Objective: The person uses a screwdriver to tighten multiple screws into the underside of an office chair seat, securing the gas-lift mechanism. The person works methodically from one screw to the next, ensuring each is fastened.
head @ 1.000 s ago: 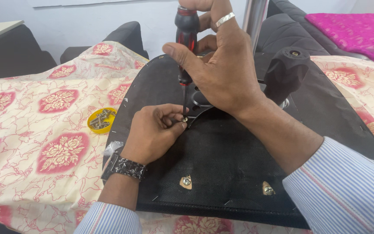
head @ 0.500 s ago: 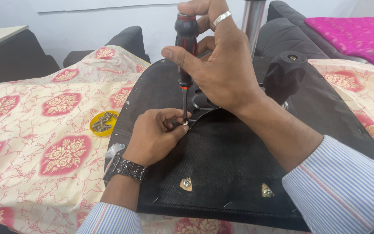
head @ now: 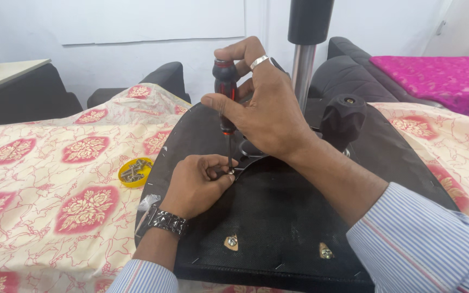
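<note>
Barely a change since half a second ago: the right hand [head: 270, 111] keeps its wrap around the handle of the screwdriver [head: 226, 103], the thumb still pressed across the front, and the shaft stands as upright as before. The left hand [head: 196, 184] has not shifted either, fingers curled in at the tip of the tool, pinching what seems to be a screw [head: 230, 172], too small to see clearly, just where the shaft meets the surface. The view itself sits a touch lower now, so the small yellow dish of screws [head: 134, 171] lands a little further down the frame.

The screwdriver has a black and red handle and a thin metal shaft, tip down near the middle of the black upturned chair seat [head: 278, 228]. That seat lies on a floral cloth [head: 44, 184], cream with red flower motifs. Two brass-coloured fittings [head: 231, 242] sit near the seat's near edge. A black knob [head: 343, 116] rises at the far side, beside the chrome column [head: 303, 68]. The yellow dish rests on the cloth just off the seat's left edge.
</note>
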